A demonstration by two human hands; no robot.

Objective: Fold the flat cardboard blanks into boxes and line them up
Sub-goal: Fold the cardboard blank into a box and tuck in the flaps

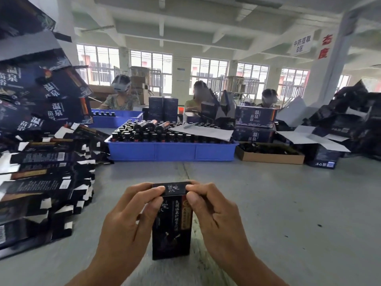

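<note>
A dark folded box [171,230] stands upright on the grey counter [288,213], close to the near edge and centred between the two hands. The left hand [127,215] holds the grip on its left side, fingers curled round the upper part with the thumb pressing on the closed top flap. The right hand [214,211] mirrors it on the right side, thumb and fingers pinching the top corner of the same box.

Open counter lies in front of the box as far as the blue crate, and a wide bare stretch runs to the right. On the left the room is tighter: a sprawling stack of flat blanks [41,182] reaches near the left hand, and above it leans a heap of larger dark printed cartons [41,96].

The blue crate [171,150] sits straight ahead, packed with dark bottles [144,135] standing upright, a few lying on top, and a white sheet [206,132] over its right part. A second blue crate [117,118] lies behind it to the left. To the right sits a shallow brown cardboard tray [270,153] with dark contents, then a pile of opened dark cartons [350,124].

Three seated people [121,96] work at the far side, under a row of bright windows [210,73] and a white ceiling.
</note>
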